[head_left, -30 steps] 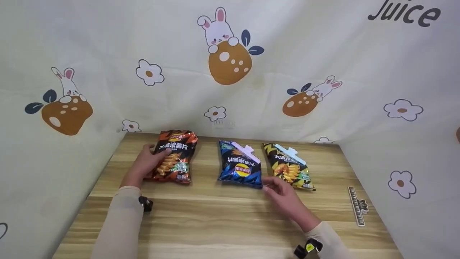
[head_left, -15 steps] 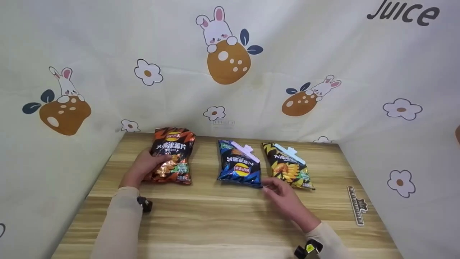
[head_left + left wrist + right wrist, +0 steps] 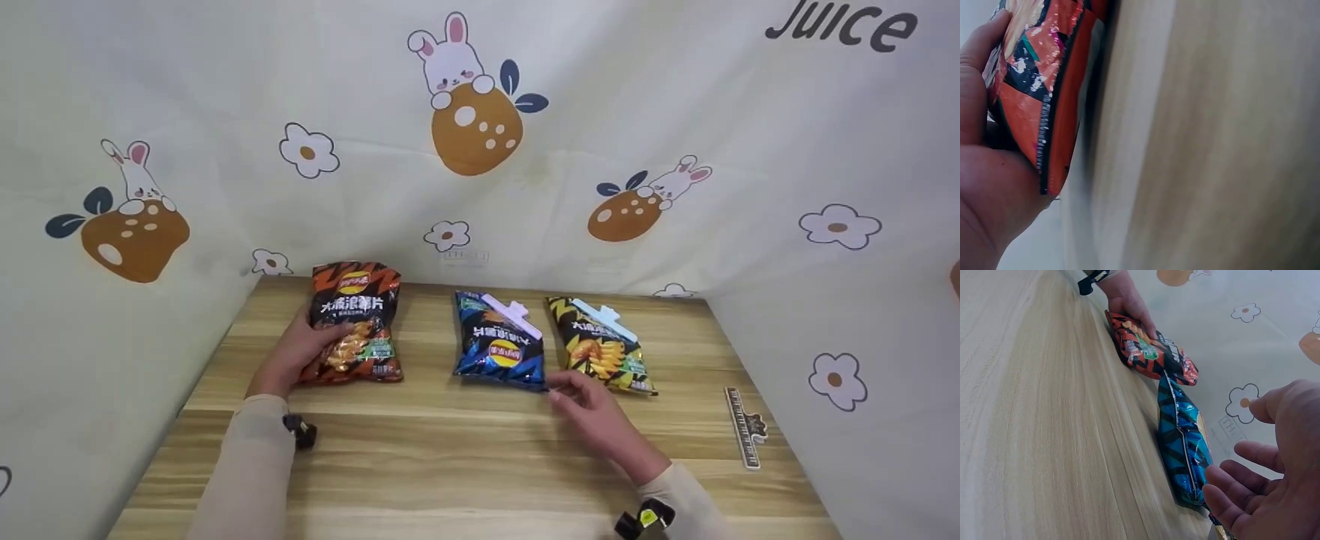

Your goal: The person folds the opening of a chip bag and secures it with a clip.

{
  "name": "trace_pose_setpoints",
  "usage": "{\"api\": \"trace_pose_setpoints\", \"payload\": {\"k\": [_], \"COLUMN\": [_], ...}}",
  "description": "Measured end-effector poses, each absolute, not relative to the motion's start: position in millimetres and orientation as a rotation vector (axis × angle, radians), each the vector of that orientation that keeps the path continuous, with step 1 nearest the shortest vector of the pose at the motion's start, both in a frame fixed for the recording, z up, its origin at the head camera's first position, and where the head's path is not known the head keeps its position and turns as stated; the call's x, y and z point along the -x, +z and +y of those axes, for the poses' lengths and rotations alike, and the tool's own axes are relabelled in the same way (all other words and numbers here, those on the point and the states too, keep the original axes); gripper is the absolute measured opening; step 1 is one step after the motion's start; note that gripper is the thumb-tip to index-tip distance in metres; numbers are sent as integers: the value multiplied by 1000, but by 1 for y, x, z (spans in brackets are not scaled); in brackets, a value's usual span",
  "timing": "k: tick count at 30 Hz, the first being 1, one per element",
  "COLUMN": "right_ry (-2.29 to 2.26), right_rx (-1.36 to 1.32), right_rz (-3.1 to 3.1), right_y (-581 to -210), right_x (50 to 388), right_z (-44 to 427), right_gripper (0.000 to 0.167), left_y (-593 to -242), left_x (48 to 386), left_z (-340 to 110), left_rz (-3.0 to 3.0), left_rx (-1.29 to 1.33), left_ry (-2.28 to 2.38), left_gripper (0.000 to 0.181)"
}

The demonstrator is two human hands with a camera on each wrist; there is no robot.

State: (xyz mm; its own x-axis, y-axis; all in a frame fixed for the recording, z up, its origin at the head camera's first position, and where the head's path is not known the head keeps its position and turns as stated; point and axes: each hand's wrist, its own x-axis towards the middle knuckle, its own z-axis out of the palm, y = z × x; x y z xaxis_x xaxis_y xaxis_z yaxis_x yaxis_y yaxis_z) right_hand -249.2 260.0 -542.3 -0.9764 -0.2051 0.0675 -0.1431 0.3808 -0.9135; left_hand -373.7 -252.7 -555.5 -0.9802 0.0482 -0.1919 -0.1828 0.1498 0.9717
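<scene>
My left hand [image 3: 298,349] grips a red and black bag of potato chips [image 3: 352,296] at the left of the table, its thumb across the bag's front. The fingers behind that bag are hidden. In the left wrist view the red bag's bottom seam [image 3: 1047,140] lies close to the wood. A blue chip bag [image 3: 499,352] with a lilac bag clip [image 3: 512,317] lies in the middle. My right hand [image 3: 600,420] hovers by its lower right corner with fingers loosely bent, holding nothing. Beyond that hand lies a yellow and black chip bag [image 3: 600,356] with a pale blue bag clip [image 3: 606,321].
Near the right edge of the wooden table [image 3: 450,457] lies another bag clip [image 3: 742,427] with a dark pattern. Printed cloth walls [image 3: 375,202] stand behind the table and on both sides.
My left hand has shifted the red chip bag a little to the left and turned it straighter, its top raised slightly. The right hand and the other bags stay put.
</scene>
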Motion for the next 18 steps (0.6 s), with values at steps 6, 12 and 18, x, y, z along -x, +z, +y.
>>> {"api": "trace_pose_setpoints", "payload": {"k": [6,12,18], "right_ry": [-1671,-1662,-1653], "right_rx": [318,347,335], "right_rz": [2564,2571,2568], "right_y": [-541,-543,-544], "right_x": [249,249,251], "right_z": [260,261,261], "right_gripper": [34,35,35], "left_y": [-564,-561,-551], "left_x": [376,373,368], "left_z": [-256,-254,-250], "left_rz": [2270,2247,2218], "left_rx": [194,232,197], "left_ry": [1886,1911,1947], "left_gripper": [128,123,122]}}
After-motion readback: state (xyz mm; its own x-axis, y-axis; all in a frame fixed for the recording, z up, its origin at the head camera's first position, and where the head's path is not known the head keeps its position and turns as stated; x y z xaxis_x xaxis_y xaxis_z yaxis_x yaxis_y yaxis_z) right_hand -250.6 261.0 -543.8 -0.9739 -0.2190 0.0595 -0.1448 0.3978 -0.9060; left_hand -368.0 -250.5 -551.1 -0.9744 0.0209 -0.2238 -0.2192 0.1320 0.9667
